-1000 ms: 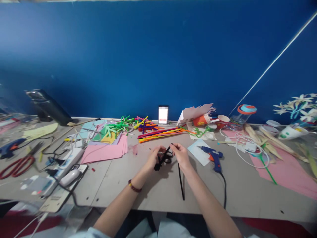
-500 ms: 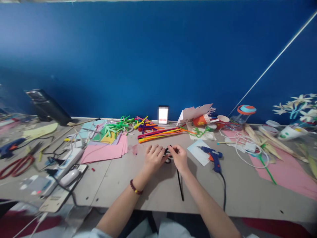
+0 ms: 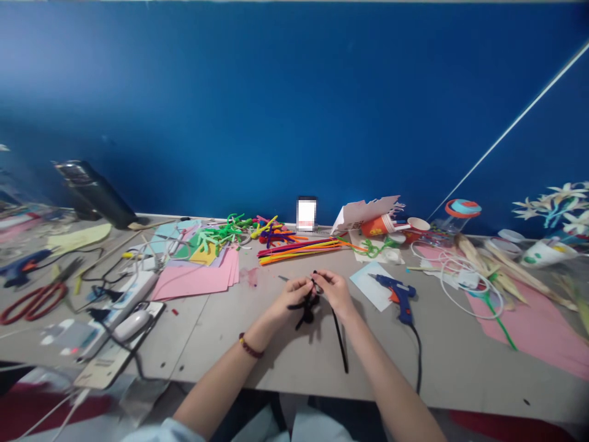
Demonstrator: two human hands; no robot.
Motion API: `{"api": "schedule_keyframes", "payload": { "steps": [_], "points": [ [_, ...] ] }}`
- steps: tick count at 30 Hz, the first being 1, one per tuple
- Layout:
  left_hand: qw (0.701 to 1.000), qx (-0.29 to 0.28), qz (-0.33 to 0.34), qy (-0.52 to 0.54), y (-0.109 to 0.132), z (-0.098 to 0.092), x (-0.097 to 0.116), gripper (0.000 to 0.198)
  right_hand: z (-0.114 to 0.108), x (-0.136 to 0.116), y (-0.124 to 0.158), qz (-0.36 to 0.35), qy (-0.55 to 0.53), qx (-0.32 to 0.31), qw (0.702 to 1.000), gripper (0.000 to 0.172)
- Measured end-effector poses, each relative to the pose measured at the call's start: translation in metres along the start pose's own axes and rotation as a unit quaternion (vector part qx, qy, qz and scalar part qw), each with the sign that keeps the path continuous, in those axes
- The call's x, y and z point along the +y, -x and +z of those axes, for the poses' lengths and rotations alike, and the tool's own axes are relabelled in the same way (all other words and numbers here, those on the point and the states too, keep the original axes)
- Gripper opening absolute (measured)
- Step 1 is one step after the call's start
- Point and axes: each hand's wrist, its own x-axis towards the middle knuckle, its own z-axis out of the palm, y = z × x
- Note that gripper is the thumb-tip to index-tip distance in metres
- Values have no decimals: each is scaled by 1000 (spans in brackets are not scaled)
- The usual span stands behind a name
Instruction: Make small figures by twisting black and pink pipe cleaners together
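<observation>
Low over the middle of the desk, both hands meet around a black pipe cleaner shape [image 3: 307, 313] with bent loops and limbs. My left hand [image 3: 288, 302] is closed on its left side, thumb and fingertips pinching it near the top. From the right, my right hand [image 3: 335, 290] pinches the same piece at its upper end, the fingertips close to those of the left. Below the right hand a long straight black pipe cleaner [image 3: 341, 347] lies along the desk; its upper end goes behind the hand, so I cannot tell whether it joins the shape.
A blue glue gun [image 3: 401, 296] rests on light-blue paper [image 3: 368, 282] at right. Straight coloured pipe cleaners [image 3: 299, 250] lie behind my hands, bent green ones [image 3: 221, 232] farther left. Pink paper [image 3: 193, 283], a power strip [image 3: 124, 307] and red-handled scissors [image 3: 34, 304] occupy the left. A white cable [image 3: 497, 307] coils at right.
The black shape has turned and come up between my hands, with its limbs now showing below the left fingers. My left fingers have shifted from lying over it to pinching its upper part.
</observation>
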Motion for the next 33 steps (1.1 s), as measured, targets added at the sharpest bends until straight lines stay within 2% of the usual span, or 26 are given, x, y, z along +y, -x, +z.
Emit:
{"api": "schedule_keyframes", "payload": {
  "steps": [2, 4, 8, 11, 14, 17, 19, 21, 22, 24, 26, 27, 29, 30, 33],
  "points": [
    [990, -47, -39, 127, 1, 2, 1, 39, 0, -2, 2, 45, -57, -44, 996, 34],
    [975, -76, -51, 202, 2, 3, 3, 39, 0, -3, 4, 76, -96, -77, 990, 36],
    [963, -106, -74, 236, 4, 3, 7, 38, 1, -4, 8, 96, -106, -82, 986, 38],
    [961, -89, -92, 246, 0, 1, 3, 36, 2, -5, 6, 73, -97, -57, 991, 36],
    [956, -42, -123, 263, -8, -2, -4, 41, 2, -2, 2, 48, -91, 7, 995, 37],
    [963, 45, -118, 237, -15, -7, -8, 48, 1, 1, -2, 31, -76, 75, 994, 37],
    [975, 134, -65, 167, -15, -10, -7, 48, -1, 3, -3, 27, -69, 103, 992, 37],
    [972, 228, 38, 42, -9, -12, -3, 44, -2, 3, -4, 28, -67, 120, 990, 37],
    [957, 269, 101, -36, -4, -12, 0, 41, -2, 3, -4, 29, -68, 125, 989, 38],
    [906, 301, 222, -201, 5, -11, 4, 43, -2, 3, -4, 33, -70, 131, 988, 38],
    [827, 297, 319, -354, 12, -10, 5, 47, -2, 3, -3, 35, -70, 134, 988, 38],
    [788, 294, 346, -415, 13, -9, 4, 42, -2, 3, -3, 34, -69, 132, 988, 38],
    [733, 273, 361, -507, 13, -7, 2, 24, 0, 3, -2, 30, -63, 128, 989, 39],
    [717, 262, 356, -539, 11, -7, 0, 17, 0, 3, -2, 29, -58, 125, 990, 39],
    [692, 239, 324, -599, 6, -8, -2, 13, 2, 4, -1, 33, -45, 124, 991, 41]
  ]
}}
